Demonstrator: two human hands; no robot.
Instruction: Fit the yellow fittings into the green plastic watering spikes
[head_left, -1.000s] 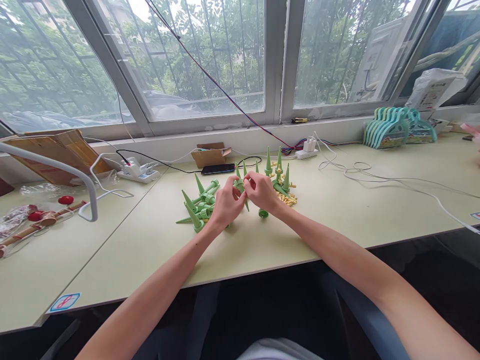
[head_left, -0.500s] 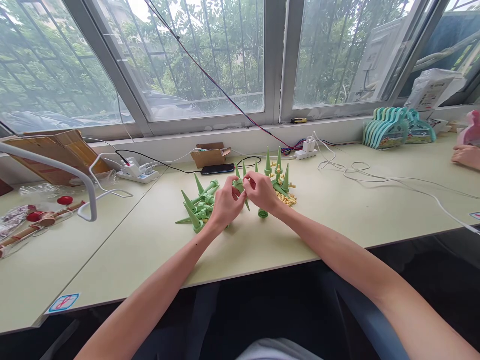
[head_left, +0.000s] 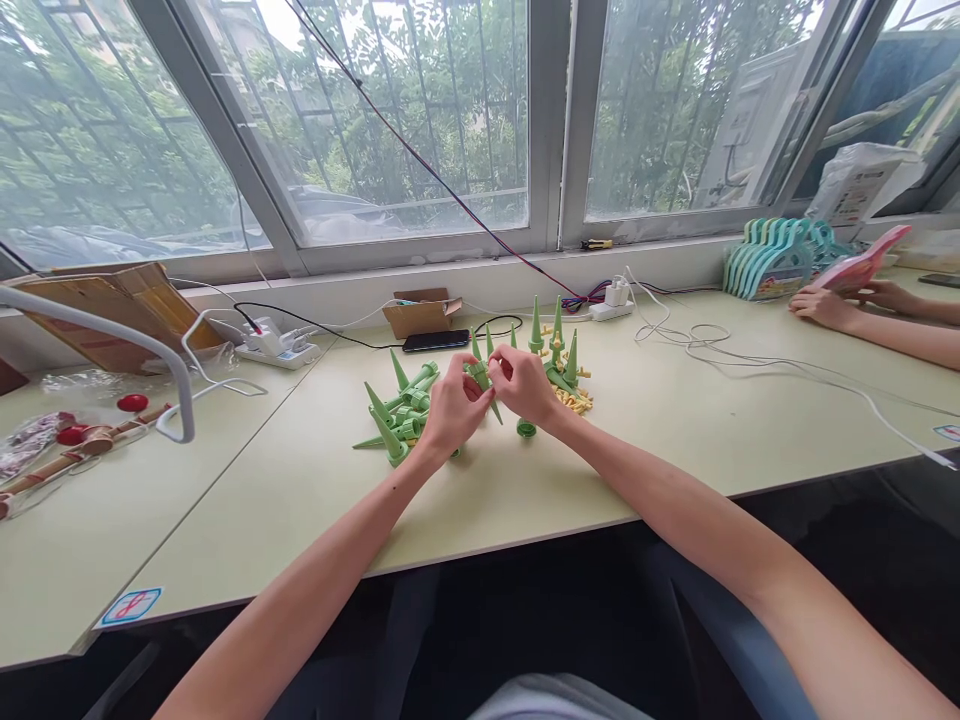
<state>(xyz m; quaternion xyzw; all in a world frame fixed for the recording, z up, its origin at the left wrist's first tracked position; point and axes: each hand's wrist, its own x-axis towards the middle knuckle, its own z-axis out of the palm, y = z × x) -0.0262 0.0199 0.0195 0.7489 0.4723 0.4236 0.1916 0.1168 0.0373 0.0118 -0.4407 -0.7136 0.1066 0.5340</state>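
Bare hands meet above a pale cream tabletop [head_left: 630, 450], where a green tapered plastic spike [head_left: 496, 410] sits between the fingertips, its point angled down toward the near edge. The left hand [head_left: 456, 405] grips it around the collar, thumb and fingers closed. The right hand [head_left: 525, 385] curls against its right side, fingertips bunched; how tightly they close, and whether they pinch some smaller part, cannot be told, as the knuckles hide it.

A loose heap of green plastic spikes and tubes [head_left: 405, 405] lies just left of the left hand. Small yellow plastic pieces [head_left: 576, 402] spill out to the right, beneath upright green plastic cones [head_left: 536, 325] on the far side.

The work is fine and the quarters tight. Should the left fingers slacken under pressure from the right, the smooth spike could twist or slip. A small part, if pinched there, could spring loose among the yellow pieces. A sideways wrist sweep could topple the slender cones, while a lowered right forearm could knock the round green plastic cap [head_left: 526, 428], which rests just below the right hand on the near side.
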